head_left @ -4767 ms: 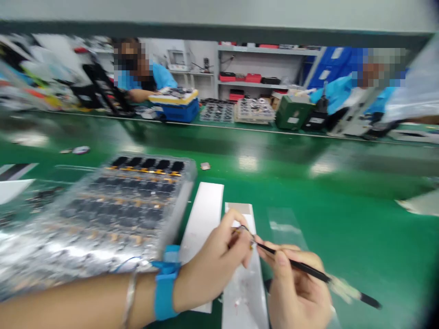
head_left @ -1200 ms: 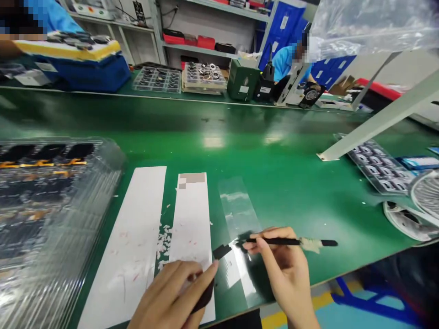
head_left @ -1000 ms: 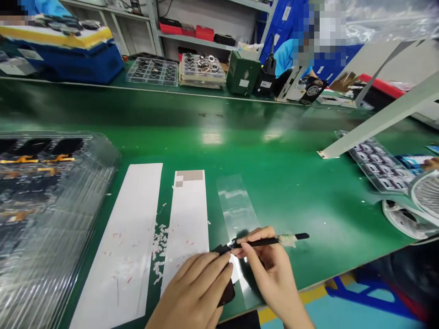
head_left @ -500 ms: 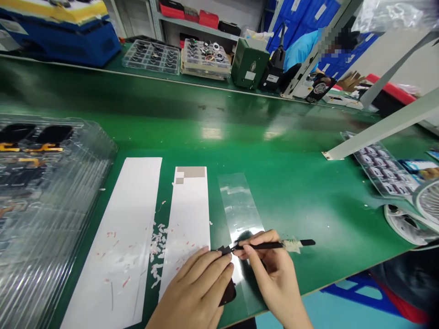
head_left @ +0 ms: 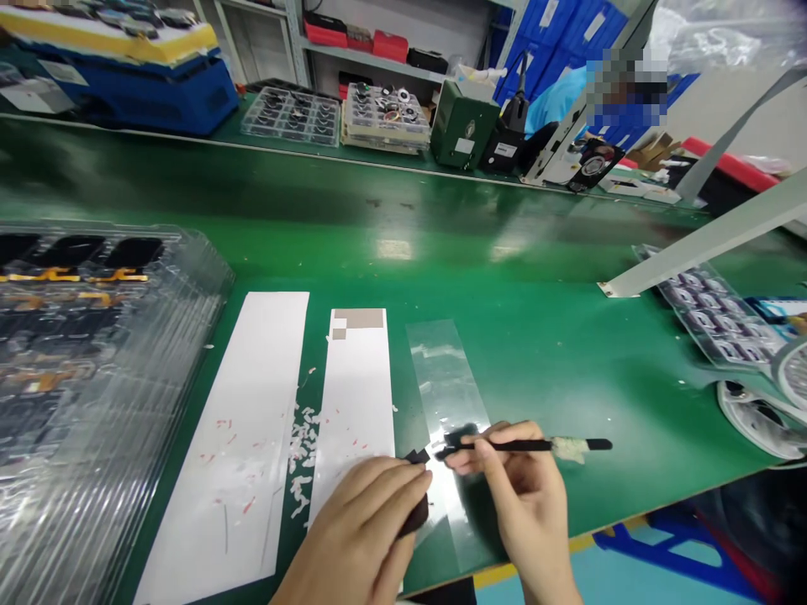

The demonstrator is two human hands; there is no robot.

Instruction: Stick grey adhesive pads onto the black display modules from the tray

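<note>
My left hand [head_left: 366, 525] is closed around a small dark panel [head_left: 414, 517], like a little display, near the table's front edge. My fingers cover most of it, and a dark tab [head_left: 418, 456] sticks out above my fingertips. My right hand [head_left: 526, 483] pinches slim black tweezers [head_left: 520, 445] with pale tape [head_left: 571, 449] wrapped near the back end. Their tip points left towards the tab, with a small gap between. Beneath both hands lies a clear plastic strip [head_left: 445, 378]. A white card strip [head_left: 359, 386] with red scraps is beside my left hand.
Another white sheet [head_left: 252, 403] lies further left, with white scraps [head_left: 303, 445] between the two. Stacked clear trays [head_left: 170, 336] of dark screens fill the left side. A white post [head_left: 699, 239], a parts tray [head_left: 715, 323] and a white fan [head_left: 750, 420] stand right.
My right hand and the tweezers have moved right, drawing the tip away from the tab. The left hand still holds the panel. The whole view has shifted slightly.
</note>
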